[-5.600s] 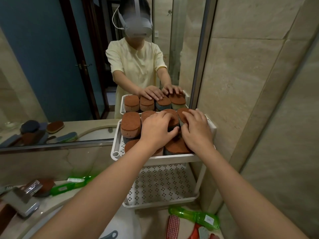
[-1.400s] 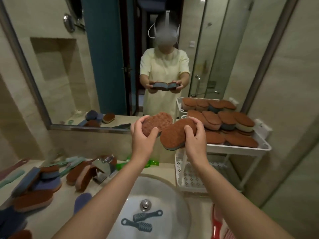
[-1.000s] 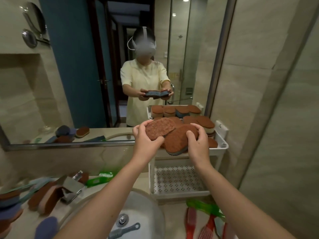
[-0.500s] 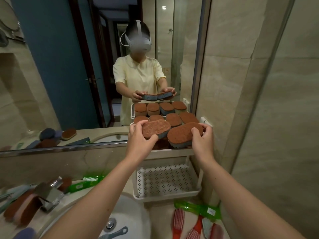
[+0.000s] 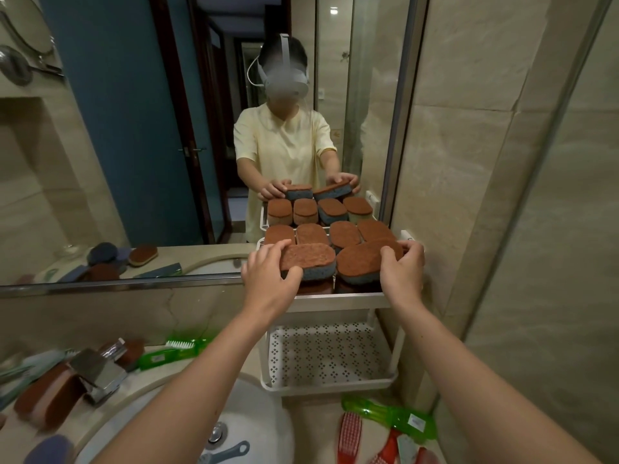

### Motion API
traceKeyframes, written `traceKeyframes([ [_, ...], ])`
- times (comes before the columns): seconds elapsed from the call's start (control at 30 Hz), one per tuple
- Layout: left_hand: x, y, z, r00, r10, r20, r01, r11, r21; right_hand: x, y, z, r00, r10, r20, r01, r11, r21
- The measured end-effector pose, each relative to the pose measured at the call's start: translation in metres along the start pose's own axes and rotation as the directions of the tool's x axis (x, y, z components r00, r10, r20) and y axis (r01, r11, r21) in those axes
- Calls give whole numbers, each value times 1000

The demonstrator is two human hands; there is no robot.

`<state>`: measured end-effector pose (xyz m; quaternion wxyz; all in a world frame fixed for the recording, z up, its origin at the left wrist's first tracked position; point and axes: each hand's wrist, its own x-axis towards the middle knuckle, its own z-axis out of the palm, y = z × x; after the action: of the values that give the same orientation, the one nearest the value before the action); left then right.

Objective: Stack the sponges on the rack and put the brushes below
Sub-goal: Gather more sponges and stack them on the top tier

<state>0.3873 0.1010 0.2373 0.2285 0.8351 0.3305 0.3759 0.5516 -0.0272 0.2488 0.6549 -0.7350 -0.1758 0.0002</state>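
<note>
The white rack (image 5: 330,385) stands at the bench's (image 5: 311,418) back right corner, against the mirror (image 5: 134,162). Its top tray (image 5: 335,301) holds rows of brown-topped sponges (image 5: 345,233). At the tray's front edge the left hand (image 5: 268,279) grips a blue-bodied sponge (image 5: 310,259), fingers (image 5: 278,246) curled over its far side. The right hand (image 5: 402,272) grips a second sponge (image 5: 358,262) beside it. Below is the perforated lower tray (image 5: 328,356). A green brush (image 5: 388,415) with an unreadable white label (image 5: 416,420) and red brushes (image 5: 349,433) lie before the rack, by the sink (image 5: 268,430).
</note>
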Motion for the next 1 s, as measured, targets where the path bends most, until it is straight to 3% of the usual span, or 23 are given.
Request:
traceKeyframes([
  [0.43, -3, -4, -4, 1000, 6, -3, -6, 1000, 0, 5, 3, 2, 1000, 19, -12, -20, 991, -132],
  [0.8, -5, -8, -1, 1000, 10, -7, -10, 1000, 20, -2, 11, 5, 992, -110, 59, 119, 976, -184],
  [1.0, -5, -7, 1, 999, 40, -4, -40, 992, 121, -6, 15, 7, 981, -184, 64, 194, 954, -230],
])
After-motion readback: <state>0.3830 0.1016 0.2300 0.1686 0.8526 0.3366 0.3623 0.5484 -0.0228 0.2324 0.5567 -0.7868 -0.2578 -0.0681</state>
